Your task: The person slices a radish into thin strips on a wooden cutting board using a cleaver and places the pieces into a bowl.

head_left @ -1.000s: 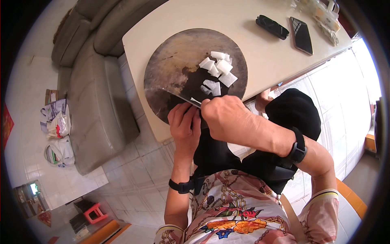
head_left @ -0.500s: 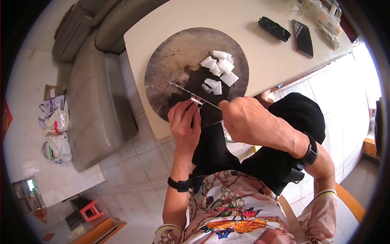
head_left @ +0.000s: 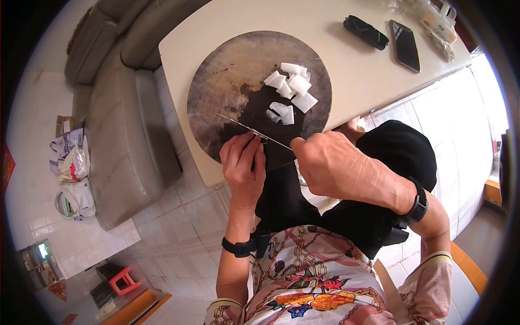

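My right hand (head_left: 338, 165) is closed around the handle of a knife (head_left: 236, 123), its thin blade seen nearly edge-on and slanting up to the left over the round chopping board (head_left: 216, 70). By the near edge of the board, the bent fingers of my left hand (head_left: 242, 165) pinch a small white piece right at the blade. Blade and fingertips hide most of that piece. Several flat white pieces (head_left: 299, 84) lie in a loose pile on the board's right half, with a few smaller cut pieces (head_left: 281, 113) just below them. A dark wet patch surrounds these.
The board rests on a cream table (head_left: 346, 70), close to its near edge. Farther right on the table are a black case (head_left: 366, 33), a phone (head_left: 404, 46) and plastic bags (head_left: 436, 21). A grey sofa (head_left: 124, 130) stands left, with bags (head_left: 73, 162) beyond it.
The knife blade now covers the held white piece, whose pale face showed more before. Both hands stay in nearly the same place; the view has shifted slightly.
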The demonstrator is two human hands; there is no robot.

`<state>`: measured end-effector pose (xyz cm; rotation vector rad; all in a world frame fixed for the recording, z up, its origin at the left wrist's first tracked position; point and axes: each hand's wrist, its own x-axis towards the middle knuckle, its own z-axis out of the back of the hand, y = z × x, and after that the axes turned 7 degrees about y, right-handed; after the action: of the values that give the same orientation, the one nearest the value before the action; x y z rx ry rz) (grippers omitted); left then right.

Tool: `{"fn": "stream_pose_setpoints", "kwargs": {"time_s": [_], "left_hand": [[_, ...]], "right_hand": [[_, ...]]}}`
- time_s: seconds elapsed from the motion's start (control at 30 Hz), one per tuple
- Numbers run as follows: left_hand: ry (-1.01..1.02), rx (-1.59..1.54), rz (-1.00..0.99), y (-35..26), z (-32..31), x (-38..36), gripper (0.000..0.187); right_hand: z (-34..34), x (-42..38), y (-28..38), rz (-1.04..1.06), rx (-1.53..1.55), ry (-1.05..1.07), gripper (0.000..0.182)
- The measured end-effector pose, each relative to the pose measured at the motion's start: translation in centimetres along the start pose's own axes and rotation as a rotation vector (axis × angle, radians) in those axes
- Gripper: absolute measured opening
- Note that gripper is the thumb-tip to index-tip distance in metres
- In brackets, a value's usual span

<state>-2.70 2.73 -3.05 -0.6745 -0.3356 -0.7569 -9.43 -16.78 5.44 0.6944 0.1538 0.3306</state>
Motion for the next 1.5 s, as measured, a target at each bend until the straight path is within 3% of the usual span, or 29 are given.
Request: {"fn": "stream_pose_setpoints", "kwargs": {"time_s": [0.23, 0.3, 0.53, 0.7, 0.87, 0.93, 1.1, 1.3, 1.5], "left_hand": [[0.010, 0.008, 0.004, 0.2, 0.1, -0.2, 0.023], [0.013, -0.019, 0.012, 0.1, 0.1, -0.2, 0.022], [0.041, -0.017, 0.023, 0.0, 0.2, -0.2, 0.021], [0.031, -0.031, -0.001, -0.1, 0.1, -0.1, 0.021], [-0.016, -0.027, -0.030, 0.2, 0.0, -0.2, 0.018], [-0.045, -0.023, -0.027, 0.3, -0.3, -0.3, 0.017], [-0.130, -0.185, 0.106, -0.1, -0.3, -0.3, 0.010], [-0.094, -0.320, 0.261, -0.2, 0.6, 1.0, 0.014], [0.082, -0.051, 0.040, -0.5, 0.4, 2.4, 0.018]], "right_hand": [[-0.7, 0.5, 1.3, -0.039, -0.082, 0.009, 0.008], [-0.7, 0.5, 1.3, 0.062, -0.062, -0.085, 0.014], [-1.4, 1.9, 1.5, 0.103, -0.078, -0.096, 0.014], [-1.2, 3.5, 1.3, -0.014, -0.011, -0.142, 0.010], [0.6, 3.1, 1.2, -0.136, 0.114, 0.023, 0.011], [0.5, 2.8, 0.7, -0.134, 0.130, -0.010, 0.014], [0.4, 2.0, -1.2, -0.109, 0.185, -0.168, 0.017], [1.5, 1.1, -1.0, -0.205, 0.297, -0.025, 0.020], [0.8, 0.9, -1.5, -0.194, 0.206, -0.091, 0.020]]}}
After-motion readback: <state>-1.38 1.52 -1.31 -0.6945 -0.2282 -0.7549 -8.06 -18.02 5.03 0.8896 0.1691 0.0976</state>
